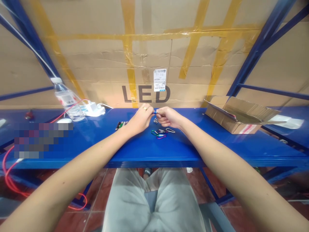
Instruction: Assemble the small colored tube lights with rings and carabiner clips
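Observation:
My left hand point(144, 116) and my right hand point(167, 116) meet over the blue table point(140, 146). Both pinch the ends of a small blue cylinder point(155, 112), mostly covered by the fingers, so its exact kind cannot be told. Just below it lies a little cluster of silvery metal pieces point(155, 120). Nearer to me are several carabiners: a green one point(154, 132), a purple one point(161, 137), a silver one point(170, 130) and dark ones between them. Beside my left wrist, several short dark and green sticks point(121, 125) lie side by side, partly hidden by the forearm.
An open cardboard box point(241, 117) stands at the right. On the left are a water bottle point(69, 100), a white power strip point(93, 109) and a red cable point(8, 180). A large taped carton point(101, 67) walls off the back, between blue metal posts point(260, 48).

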Tool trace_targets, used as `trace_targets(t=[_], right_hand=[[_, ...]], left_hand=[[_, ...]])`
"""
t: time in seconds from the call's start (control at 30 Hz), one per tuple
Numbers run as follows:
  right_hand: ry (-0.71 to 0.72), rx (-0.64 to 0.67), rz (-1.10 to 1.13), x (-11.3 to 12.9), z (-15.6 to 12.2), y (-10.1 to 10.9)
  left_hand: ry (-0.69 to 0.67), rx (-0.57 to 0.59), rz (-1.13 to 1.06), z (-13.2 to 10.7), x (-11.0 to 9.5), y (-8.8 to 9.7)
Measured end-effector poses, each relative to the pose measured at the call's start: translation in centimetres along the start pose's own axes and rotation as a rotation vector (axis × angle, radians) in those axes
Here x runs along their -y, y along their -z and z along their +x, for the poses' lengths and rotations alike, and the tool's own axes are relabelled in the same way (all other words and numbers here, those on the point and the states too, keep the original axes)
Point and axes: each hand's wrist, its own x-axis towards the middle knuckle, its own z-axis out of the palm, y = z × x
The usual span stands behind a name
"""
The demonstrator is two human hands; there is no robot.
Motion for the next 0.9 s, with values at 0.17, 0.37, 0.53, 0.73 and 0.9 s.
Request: trace_targets(t=[0.17, 0.37, 0.53, 0.73, 0.9], right_hand=[[-0.156, 0.075, 0.133, 0.6, 0.0, 0.2], [-0.122, 0.053, 0.100, 0.6, -0.2, -0.1], [0.142, -0.163, -0.139, -0.1, 0.1, -1.1], [0.345, -0.316, -0.456, -0.9, 1.1, -0.3], [0.482, -0.340, -0.628, -1.1, 1.3, 0.5]], left_hand=[[-0.072, 0.009, 0.110, 0.0, 0.1, 0.0], [-0.054, 0.001, 0.055, -0.1, 0.2, 0.1], [0.110, -0.040, -0.078, -0.1, 0.0, 0.1], [0.312, -0.047, -0.183, 0.3, 0.3, -0.9], [0.329, -0.038, -0.141, 0.4, 0.9, -1.4]])
